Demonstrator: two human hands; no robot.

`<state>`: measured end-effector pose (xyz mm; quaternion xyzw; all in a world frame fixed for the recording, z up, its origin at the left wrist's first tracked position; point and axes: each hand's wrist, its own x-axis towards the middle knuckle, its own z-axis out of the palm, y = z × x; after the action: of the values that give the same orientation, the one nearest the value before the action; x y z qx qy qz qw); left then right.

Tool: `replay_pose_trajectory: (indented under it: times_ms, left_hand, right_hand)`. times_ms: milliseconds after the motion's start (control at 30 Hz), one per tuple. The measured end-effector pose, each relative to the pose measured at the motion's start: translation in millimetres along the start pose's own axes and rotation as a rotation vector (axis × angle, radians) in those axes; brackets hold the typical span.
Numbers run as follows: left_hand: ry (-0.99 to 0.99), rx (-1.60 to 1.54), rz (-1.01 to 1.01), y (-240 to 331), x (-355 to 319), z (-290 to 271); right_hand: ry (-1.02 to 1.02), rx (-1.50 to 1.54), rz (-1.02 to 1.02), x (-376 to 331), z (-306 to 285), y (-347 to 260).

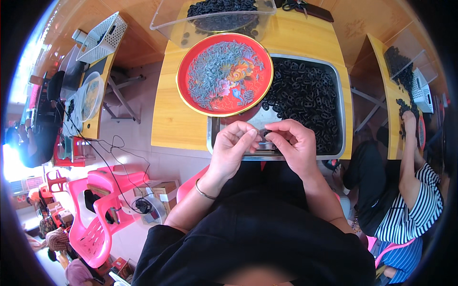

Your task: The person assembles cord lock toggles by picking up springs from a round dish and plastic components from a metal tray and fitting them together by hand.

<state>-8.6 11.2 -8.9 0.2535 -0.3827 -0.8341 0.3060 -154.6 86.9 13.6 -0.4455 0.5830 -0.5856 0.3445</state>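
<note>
— So what do the two hands have between them?

— A small black part (268, 134), pinched where the left hand (232, 145) and the right hand (292, 143) meet, just above the near rim of the steel tray (339, 95). The fingers of both hands are closed on it, thumbs and forefingers tip to tip.

— Which way does its long axis run?

— Hard to tell. Only a dark sliver shows between the fingertips; the rest is covered, so its shape and direction cannot be made out. It seems to lie roughly across, from one hand toward the other.

— And what lies around the hands?

— The tray sits on a yellow tabletop (174, 114) and holds a heap of black link-shaped pieces (305, 93), mostly on its right side; the left part is bare metal. A round red plate (224, 74) of small grey pieces overlaps the tray's far left corner. Beyond it stands a clear plastic bin (214, 19) with more black pieces, cut off by the upper edge.

— Anyone else in view?

— A person in a striped sleeve (422, 200) at the right, an arm reaching up to another tabletop, partly lost at the rim.
</note>
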Motion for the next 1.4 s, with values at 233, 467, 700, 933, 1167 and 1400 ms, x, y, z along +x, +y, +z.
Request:
replay_pose_trajectory:
  times_ms: [233, 467, 700, 933, 1167, 1400]
  left_hand:
    - [-0.001, 0.017, 0.010, -0.1, 0.3, 1.1]
    - [-0.003, 0.033, 0.013, -0.9, 0.7, 1.9]
    - [0.045, 0.247, 0.081, 0.6, -2.5, 8.1]
    - [0.017, 0.311, 0.095, 2.5, -1.1, 8.1]
    - [-0.022, 0.241, 0.073, 5.2, -2.0, 4.4]
    - [-0.033, 0.320, 0.034, 6.4, -1.9, 4.7]
  right_hand:
    - [-0.003, -0.043, -0.023, 0.4, 1.0, -1.0]
    - [-0.014, -0.114, -0.076, 1.4, 0.3, -0.7]
    - [-0.004, -0.198, -0.134, 2.4, -0.5, -2.3]
    - [-0.018, -0.021, -0.001, -0.1, -4.2, 7.4]
    - [0.007, -0.030, -0.011, -2.5, -3.4, 6.4]
    - [0.009, -0.092, -0.056, -2.4, -2.8, 4.4]
